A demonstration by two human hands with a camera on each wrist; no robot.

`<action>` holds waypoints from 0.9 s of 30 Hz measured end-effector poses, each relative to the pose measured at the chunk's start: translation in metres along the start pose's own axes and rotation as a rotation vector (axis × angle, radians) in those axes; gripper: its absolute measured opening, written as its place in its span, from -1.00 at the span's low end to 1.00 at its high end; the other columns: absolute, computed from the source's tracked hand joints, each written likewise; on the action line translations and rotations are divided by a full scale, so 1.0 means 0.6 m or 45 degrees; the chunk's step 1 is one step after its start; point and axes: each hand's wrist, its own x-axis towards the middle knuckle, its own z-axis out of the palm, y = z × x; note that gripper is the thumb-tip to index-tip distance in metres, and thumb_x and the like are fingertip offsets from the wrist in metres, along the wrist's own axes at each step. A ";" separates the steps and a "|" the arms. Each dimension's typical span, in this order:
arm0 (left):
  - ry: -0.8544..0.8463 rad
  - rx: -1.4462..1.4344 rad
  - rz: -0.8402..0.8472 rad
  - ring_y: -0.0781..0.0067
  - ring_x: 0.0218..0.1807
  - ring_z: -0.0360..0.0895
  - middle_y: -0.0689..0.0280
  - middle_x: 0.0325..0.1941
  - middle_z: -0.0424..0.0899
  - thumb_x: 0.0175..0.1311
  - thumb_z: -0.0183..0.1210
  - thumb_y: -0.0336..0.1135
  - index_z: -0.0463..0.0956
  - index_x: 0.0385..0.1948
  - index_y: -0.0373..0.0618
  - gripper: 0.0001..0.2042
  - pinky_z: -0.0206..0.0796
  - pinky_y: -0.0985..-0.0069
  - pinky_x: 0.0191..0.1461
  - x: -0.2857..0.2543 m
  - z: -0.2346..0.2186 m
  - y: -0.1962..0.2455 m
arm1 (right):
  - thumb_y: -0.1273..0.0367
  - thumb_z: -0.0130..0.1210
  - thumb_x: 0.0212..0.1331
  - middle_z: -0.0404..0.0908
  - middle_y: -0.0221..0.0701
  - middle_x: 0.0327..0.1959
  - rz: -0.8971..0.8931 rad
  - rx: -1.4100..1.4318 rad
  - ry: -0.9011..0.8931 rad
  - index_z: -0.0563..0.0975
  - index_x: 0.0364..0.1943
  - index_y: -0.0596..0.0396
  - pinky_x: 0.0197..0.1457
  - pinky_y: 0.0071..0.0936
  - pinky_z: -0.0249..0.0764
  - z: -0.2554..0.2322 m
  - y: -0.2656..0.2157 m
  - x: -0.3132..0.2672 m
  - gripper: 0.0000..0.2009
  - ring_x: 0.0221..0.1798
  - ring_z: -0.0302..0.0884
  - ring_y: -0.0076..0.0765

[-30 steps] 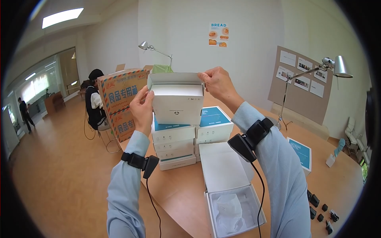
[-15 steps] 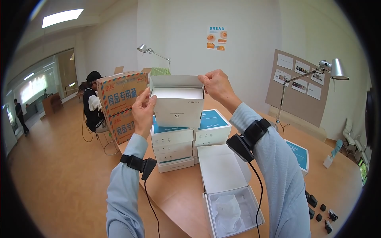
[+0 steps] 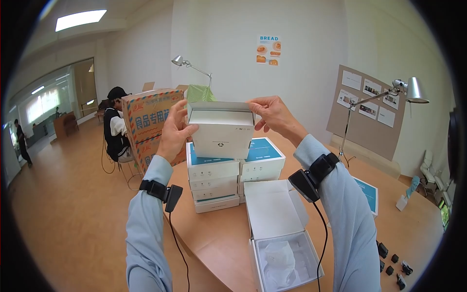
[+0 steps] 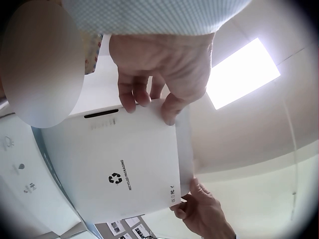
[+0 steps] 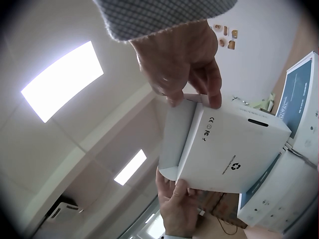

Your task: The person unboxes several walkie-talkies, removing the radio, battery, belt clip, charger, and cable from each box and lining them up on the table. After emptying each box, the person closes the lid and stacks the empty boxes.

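Observation:
A white box [image 3: 221, 138] with a recycling mark stands upright on the stacked boxes, its lid flap [image 3: 219, 104] raised along the top. At its left side is my left hand [image 3: 172, 130], the thumb against the front near the upper corner. The left wrist view shows that thumb on the box's face and the other fingers at its side edge. My right hand [image 3: 279, 117] pinches the flap's right corner between thumb and fingers, as the right wrist view shows [image 5: 187, 69]. Inside the box a plain white surface shows below the flap.
Stacked white boxes with blue tops [image 3: 214, 171] stand behind an open white box [image 3: 275, 209] holding crumpled translucent wrapping [image 3: 280, 263]. Small black parts [image 3: 383, 249] lie at right by a lamp [image 3: 346, 121]. Large cardboard cartons [image 3: 151, 117] stand at left, near a seated person [image 3: 116, 126].
The raised flap has come down lower over the box's top. My left fingers have spread and shifted a little at the side, while the right hand keeps its pinch on the flap corner.

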 end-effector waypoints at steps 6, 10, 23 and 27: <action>-0.060 0.107 -0.018 0.71 -0.44 0.51 0.39 -0.32 0.69 0.29 0.29 -0.51 0.50 0.24 -0.06 -0.55 0.47 0.68 -0.39 0.002 -0.010 -0.011 | 0.28 0.16 0.46 0.76 -0.19 -0.25 0.110 0.137 -0.131 0.67 0.11 0.23 -0.56 -0.64 0.61 0.003 0.010 -0.006 -0.67 -0.53 0.70 -0.48; -0.092 0.194 -0.036 0.70 -0.39 0.53 0.38 -0.24 0.68 0.33 0.30 -0.45 0.54 0.19 -0.12 -0.61 0.53 0.65 -0.31 -0.001 -0.018 -0.013 | 0.41 0.13 0.40 0.70 -0.25 -0.40 0.088 0.258 -0.067 0.67 0.08 0.29 -0.58 -0.60 0.58 0.014 0.021 -0.017 -0.72 -0.56 0.64 -0.51; 0.034 0.662 0.236 0.60 -0.29 0.47 0.26 0.21 0.47 0.28 0.32 -0.50 0.48 0.17 -0.14 -0.58 0.45 0.61 -0.21 -0.079 -0.001 -0.002 | 0.53 0.10 0.20 0.66 -0.18 -0.35 -0.097 -0.188 -0.051 0.61 0.01 0.18 -0.43 -0.40 0.59 0.083 0.077 -0.017 -0.72 -0.47 0.64 -0.40; 0.101 0.824 0.265 0.54 -0.32 0.41 0.24 0.20 0.48 0.19 0.33 -0.57 0.47 0.12 -0.12 -0.56 0.40 0.56 -0.24 -0.120 0.012 -0.038 | 0.53 0.15 0.20 0.64 -0.03 -0.19 -0.270 -0.456 0.004 0.53 -0.01 0.16 -0.08 -0.11 0.54 0.121 0.129 -0.042 -0.74 -0.16 0.65 0.07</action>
